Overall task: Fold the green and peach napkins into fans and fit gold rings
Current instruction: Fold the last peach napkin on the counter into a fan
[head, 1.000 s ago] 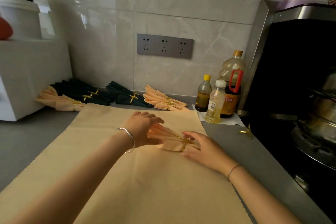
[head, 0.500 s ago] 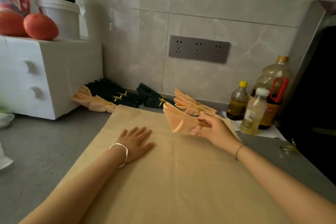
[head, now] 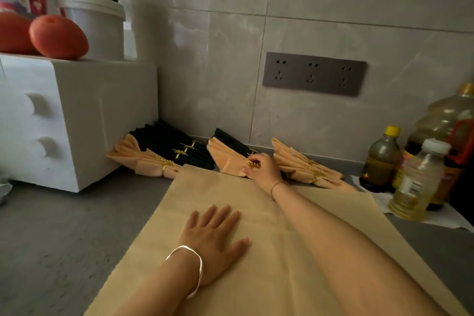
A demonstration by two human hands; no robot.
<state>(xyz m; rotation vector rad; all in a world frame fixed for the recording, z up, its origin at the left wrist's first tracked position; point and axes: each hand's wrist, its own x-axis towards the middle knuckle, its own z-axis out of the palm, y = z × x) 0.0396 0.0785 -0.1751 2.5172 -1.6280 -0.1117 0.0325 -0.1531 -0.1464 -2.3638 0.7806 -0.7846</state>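
A peach fan [head: 225, 159] is pinched at its ring [head: 250, 161] by the right hand [head: 264, 168], fingers curled, beside green fans [head: 174, 146] by the wall. A flat napkin [head: 282, 264] is pressed by the left hand [head: 215, 238], fingers spread.

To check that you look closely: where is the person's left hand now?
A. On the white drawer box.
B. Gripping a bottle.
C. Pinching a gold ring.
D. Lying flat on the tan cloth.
D: the left hand lies flat, fingers spread, on the tan cloth, holding nothing.
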